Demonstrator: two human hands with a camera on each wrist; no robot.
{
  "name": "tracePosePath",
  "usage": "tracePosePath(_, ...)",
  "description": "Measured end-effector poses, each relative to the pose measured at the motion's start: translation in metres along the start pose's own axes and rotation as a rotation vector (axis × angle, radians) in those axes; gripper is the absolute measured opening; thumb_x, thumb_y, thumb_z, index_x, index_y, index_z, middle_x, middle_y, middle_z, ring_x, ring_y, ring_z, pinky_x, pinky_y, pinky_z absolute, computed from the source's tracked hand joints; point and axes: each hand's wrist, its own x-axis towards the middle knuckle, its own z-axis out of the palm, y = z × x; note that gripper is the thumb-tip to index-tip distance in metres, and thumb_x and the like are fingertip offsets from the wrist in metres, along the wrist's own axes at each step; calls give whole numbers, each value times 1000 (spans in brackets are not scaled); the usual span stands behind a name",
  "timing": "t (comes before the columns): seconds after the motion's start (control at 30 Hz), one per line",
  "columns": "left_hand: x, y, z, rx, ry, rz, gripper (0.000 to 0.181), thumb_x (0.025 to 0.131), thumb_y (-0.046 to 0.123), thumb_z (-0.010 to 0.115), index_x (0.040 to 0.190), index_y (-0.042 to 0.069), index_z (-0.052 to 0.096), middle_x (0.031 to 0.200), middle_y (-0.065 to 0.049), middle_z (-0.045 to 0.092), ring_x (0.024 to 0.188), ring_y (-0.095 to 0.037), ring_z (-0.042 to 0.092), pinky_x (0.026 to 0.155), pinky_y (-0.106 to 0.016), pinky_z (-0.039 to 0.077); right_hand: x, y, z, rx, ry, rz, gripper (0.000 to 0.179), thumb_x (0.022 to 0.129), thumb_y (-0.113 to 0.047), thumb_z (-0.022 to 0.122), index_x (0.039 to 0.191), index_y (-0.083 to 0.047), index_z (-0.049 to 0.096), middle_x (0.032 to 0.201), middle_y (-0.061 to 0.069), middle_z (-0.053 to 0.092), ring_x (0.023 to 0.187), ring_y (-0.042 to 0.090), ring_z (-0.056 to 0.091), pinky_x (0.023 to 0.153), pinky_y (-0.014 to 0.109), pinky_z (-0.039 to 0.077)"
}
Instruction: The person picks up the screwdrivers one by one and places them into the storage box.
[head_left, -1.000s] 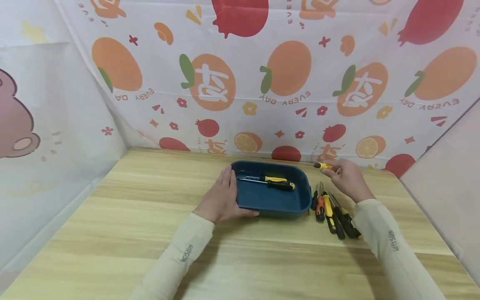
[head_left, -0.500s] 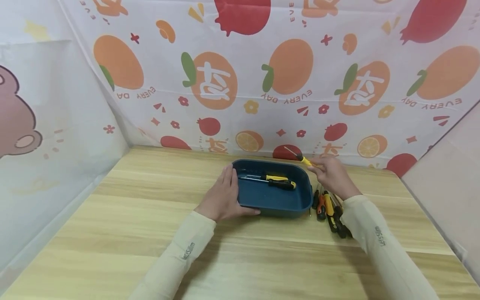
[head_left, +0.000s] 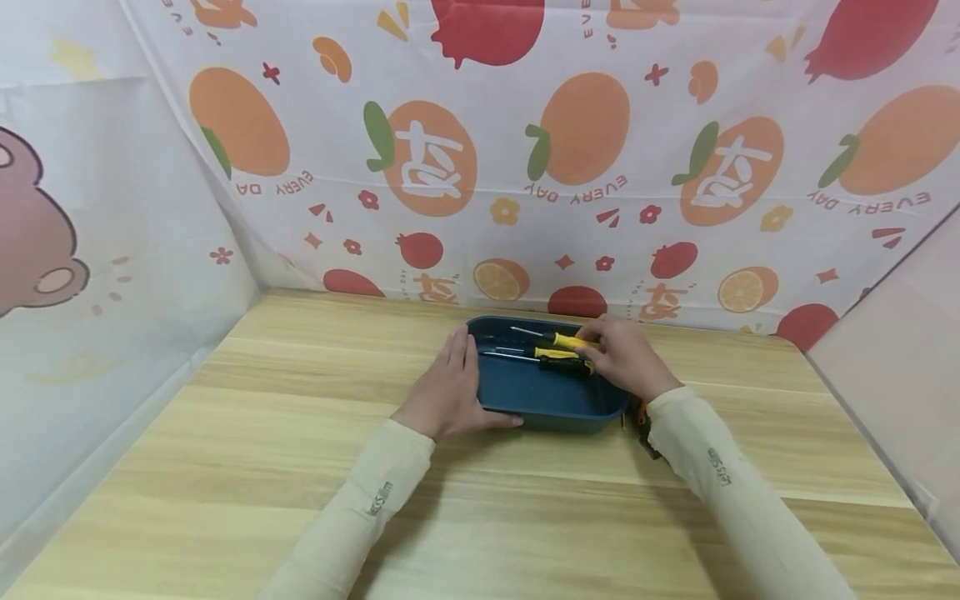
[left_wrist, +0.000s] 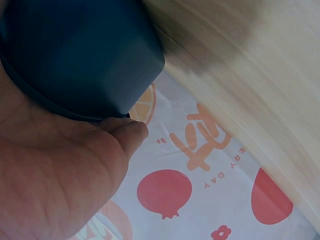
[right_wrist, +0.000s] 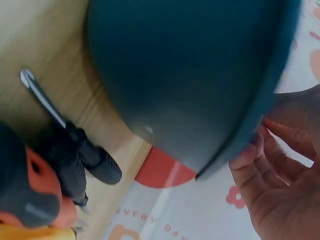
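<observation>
Head view: left hand (head_left: pixel 441 392) braced at a blue bin (head_left: pixel 534 393), right hand (head_left: pixel 624 357) pinching a yellow-and-black screwdriver (head_left: pixel 567 342) over it.
From left to right on the wooden table (head_left: pixel 225 467), I record the left hand touching the bin's left end, fingers fairly straight, thumb spread away from them along the near side. Inside the bin lie a yellow-handled driver (head_left: pixel 555 354) and, just in front, a black-handled driver (head_left: pixel 564 366), both shafts pointing left. I find the right hand's thumb and fingers closed on its screwdriver's handle, shaft also leftward; whether the tip sits below the rim, I cannot tell. My right wrist view shows an orange-and-black handle (right_wrist: pixel 42 175) and a small screwdriver (right_wrist: pixel 102 167) beside the bin; the right sleeve (head_left: pixel 720 467) partly hides that group from the head camera.
</observation>
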Motion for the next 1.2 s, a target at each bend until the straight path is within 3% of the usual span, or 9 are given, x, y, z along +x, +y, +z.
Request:
tracePosePath(0.33, 2, 0, 0, 2, -2, 0, 137, 71, 89, 61, 156, -11, 19, 165, -27, 12, 153, -39, 15, 122, -44, 22, 6, -5, 19, -59, -138, -76, 19, 91, -13, 77, 105, 0, 77, 97, 10, 72, 78, 20, 60, 74, 37, 58)
tracePosePath(0.53, 3, 0, 2, 6, -5, 1, 138, 71, 89, 60, 155, -12, 19, 165, -28, 11, 153, -38, 13, 123, -43, 20, 6, -4, 26, -58, -203, -48, 17, 91, -10, 77, 105, 0, 76, 97, 8, 72, 84, 20, 62, 85, 41, 58)
tracePosePath(0.83, 4, 0, 0, 35, 14, 13, 137, 72, 89, 59, 155, -13, 20, 164, -29, 13, 153, -39, 14, 123, -42, 19, 8, -1, 30, -63, -206, -45, 16, 90, -10, 78, 103, -2, 77, 98, 7, 73, 87, 20, 65, 88, 43, 59)
tracePosePath(1.2, 6, 0, 0, 23, 12, 7, 137, 71, 89, 60, 155, -12, 21, 165, -28, 12, 153, -39, 14, 123, -43, 20, 5, 1, 35, -123, -178, -135, 15, 88, -7, 79, 102, -2, 77, 96, 8, 70, 90, 22, 65, 86, 42, 59)
